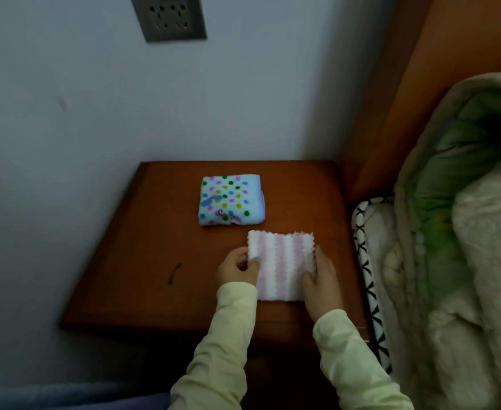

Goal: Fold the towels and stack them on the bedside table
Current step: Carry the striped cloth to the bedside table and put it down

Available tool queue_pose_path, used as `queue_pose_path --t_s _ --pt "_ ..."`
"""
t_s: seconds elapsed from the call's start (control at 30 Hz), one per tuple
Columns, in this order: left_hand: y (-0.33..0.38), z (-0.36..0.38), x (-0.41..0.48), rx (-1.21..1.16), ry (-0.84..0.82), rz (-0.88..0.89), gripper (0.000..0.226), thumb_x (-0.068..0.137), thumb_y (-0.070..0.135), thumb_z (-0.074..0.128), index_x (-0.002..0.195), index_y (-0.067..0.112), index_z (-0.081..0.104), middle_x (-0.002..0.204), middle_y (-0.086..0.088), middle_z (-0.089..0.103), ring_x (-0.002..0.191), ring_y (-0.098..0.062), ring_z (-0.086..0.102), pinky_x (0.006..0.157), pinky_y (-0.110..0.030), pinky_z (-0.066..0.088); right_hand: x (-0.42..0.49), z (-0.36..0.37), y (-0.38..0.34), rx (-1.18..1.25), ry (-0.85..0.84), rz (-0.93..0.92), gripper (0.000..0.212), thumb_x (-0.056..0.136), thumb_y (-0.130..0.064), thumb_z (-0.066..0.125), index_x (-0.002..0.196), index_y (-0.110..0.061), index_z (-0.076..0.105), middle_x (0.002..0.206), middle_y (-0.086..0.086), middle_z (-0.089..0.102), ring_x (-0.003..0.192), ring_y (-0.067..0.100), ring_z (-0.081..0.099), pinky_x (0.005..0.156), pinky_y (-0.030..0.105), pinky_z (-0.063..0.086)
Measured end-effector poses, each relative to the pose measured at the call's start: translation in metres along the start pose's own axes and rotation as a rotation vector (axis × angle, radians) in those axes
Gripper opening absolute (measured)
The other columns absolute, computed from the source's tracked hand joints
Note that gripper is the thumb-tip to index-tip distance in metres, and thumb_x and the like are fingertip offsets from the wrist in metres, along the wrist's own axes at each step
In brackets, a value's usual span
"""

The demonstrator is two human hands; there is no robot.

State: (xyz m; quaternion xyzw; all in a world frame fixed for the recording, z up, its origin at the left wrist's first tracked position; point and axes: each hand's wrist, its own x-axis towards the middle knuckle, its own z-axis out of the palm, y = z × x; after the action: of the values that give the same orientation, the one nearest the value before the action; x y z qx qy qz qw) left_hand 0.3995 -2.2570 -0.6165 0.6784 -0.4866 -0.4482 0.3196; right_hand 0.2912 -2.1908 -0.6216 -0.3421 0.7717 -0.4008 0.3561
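1. From my remote seat, the pale wall (pixel 66 113) fills the left and top of the head view
2. A bulky cream and green quilt (pixel 465 232) is heaped on the bed along the right edge
3. The bedside table (pixel 154 232), reddish-brown wood, stands in the corner between the wall and the bed, its top facing me
4. An orange-brown headboard (pixel 420 84) rises behind the quilt, to the right of the table
5. A mattress edge (pixel 367 276) with a black-and-white cross pattern runs just beside the table's right side
6. Two pale yellow sleeves (pixel 228 335) reach in from the bottom of the view
7. The striped towel (pixel 284 261), pink and white, lies flat on the near right part of the table top, squarish in outline
8. The dotted towel (pixel 231 199), light blue with coloured spots, lies folded on the table just behind the striped one, close to it but apart
9. A grey wall socket (pixel 168 17) sits high on the wall
10. My left hand (pixel 237 269) pinches the striped towel's left edge, thumb on top and fingers curled
11. My right hand (pixel 321 279) grips the towel's right edge, thumb lying on the cloth
12. A short dark mark (pixel 174 273) shows on the table top left of the hands
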Motion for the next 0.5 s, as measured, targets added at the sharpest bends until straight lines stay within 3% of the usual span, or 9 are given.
queue_pose_path --t_s 0.07,0.17,0.3,0.4,0.5 --pt "-0.007 0.002 0.001 0.092 0.018 0.062 0.023 0.076 0.006 0.067 0.099 0.004 0.068 0.097 -0.015 0.068 0.099 -0.029 0.059 0.087 -0.036 0.05 0.003 0.003 0.002 -0.055 0.004 -0.025 0.062 0.087 0.006 0.044 0.144 -0.003 0.021 0.153 0.015 0.022 0.143 0.026 0.018 0.113 0.024 0.011" --pt "-0.009 0.002 0.003 0.19 0.04 0.103 0.027 0.074 0.008 0.07 0.1 0.007 0.069 0.096 -0.013 0.069 0.1 -0.03 0.058 0.089 -0.038 0.048 0.008 0.002 0.001 -0.111 0.012 -0.04 0.065 0.086 0.005 0.048 0.144 -0.002 0.018 0.154 0.013 0.018 0.144 0.024 0.012 0.114 0.023 0.006" --pt "-0.002 -0.002 0.005 0.058 -0.01 0.045 0.044 0.074 0.009 0.071 0.117 0.01 0.062 0.113 -0.011 0.066 0.111 -0.028 0.057 0.1 -0.042 0.045 0.006 -0.006 -0.006 -0.125 0.032 -0.095 0.066 0.086 0.002 0.051 0.144 -0.007 0.021 0.154 0.008 0.02 0.145 0.023 0.009 0.114 0.023 0.004" --pt "0.024 -0.013 -0.003 -0.15 -0.041 -0.011 0.043 0.081 0.007 0.066 0.123 0.007 0.057 0.121 -0.009 0.062 0.115 -0.022 0.056 0.096 -0.025 0.043 0.001 -0.015 -0.017 -0.036 0.076 -0.124 0.058 0.087 0.001 0.05 0.141 -0.011 0.033 0.15 0.006 0.031 0.142 0.024 0.02 0.117 0.03 0.012" --pt "0.059 -0.026 -0.015 -0.288 -0.049 0.015 0.038 0.084 0.002 0.061 0.121 0.004 0.057 0.114 -0.009 0.063 0.103 -0.014 0.057 0.07 -0.002 0.045 -0.006 -0.029 -0.039 0.127 0.136 -0.114 0.048 0.088 -0.003 0.052 0.134 -0.014 0.046 0.138 0.008 0.047 0.131 0.023 0.04 0.113 0.039 0.03"
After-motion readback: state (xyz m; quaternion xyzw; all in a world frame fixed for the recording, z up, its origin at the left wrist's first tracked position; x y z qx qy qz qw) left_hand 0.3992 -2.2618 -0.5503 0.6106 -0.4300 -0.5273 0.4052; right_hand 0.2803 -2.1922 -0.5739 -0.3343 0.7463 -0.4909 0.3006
